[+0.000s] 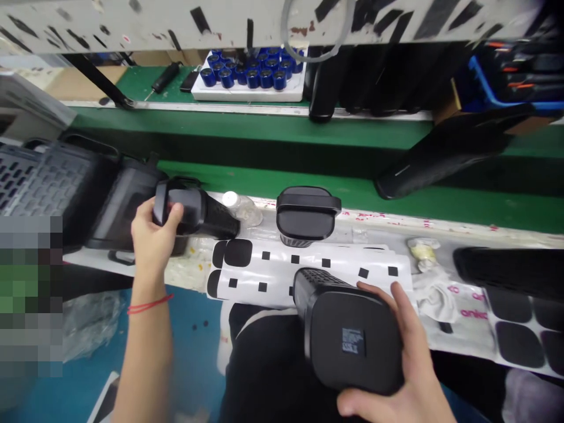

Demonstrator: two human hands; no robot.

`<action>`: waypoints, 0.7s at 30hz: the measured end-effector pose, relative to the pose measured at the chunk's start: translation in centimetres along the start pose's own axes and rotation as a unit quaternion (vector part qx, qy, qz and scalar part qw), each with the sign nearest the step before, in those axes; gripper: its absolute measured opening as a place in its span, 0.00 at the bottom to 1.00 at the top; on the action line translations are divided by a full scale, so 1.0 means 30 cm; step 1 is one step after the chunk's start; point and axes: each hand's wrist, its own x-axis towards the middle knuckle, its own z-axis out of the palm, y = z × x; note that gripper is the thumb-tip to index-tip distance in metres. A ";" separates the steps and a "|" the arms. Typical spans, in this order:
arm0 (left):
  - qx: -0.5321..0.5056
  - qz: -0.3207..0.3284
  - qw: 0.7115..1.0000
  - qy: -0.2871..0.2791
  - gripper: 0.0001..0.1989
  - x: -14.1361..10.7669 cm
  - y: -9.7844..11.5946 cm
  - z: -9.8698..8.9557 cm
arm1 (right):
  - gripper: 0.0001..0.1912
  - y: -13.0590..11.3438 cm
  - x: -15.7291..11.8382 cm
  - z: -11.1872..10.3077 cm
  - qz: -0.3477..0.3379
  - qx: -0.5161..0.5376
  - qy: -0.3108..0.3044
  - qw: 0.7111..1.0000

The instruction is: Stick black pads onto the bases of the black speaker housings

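My right hand is wrapped round a black device, whose flat base with a small printed label faces me. At the left, my left hand grips the looped end of a second black device, which lies on its side. A third black device with a handle stands between them, beyond the white sticker sheet. That sheet bears small black squares and rounded black pads. Its near right part is hidden by the device in my right hand.
Black perforated baskets sit at the left. A clear bottle stands near the centre. Blue caps fill a white tray on the shelf. More black pads lie at the right, near crumpled white material.
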 end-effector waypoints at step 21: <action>-0.394 -0.246 0.768 -0.441 0.15 -0.667 0.435 0.043 | 0.25 -0.058 0.051 0.010 0.125 0.170 0.008 0.977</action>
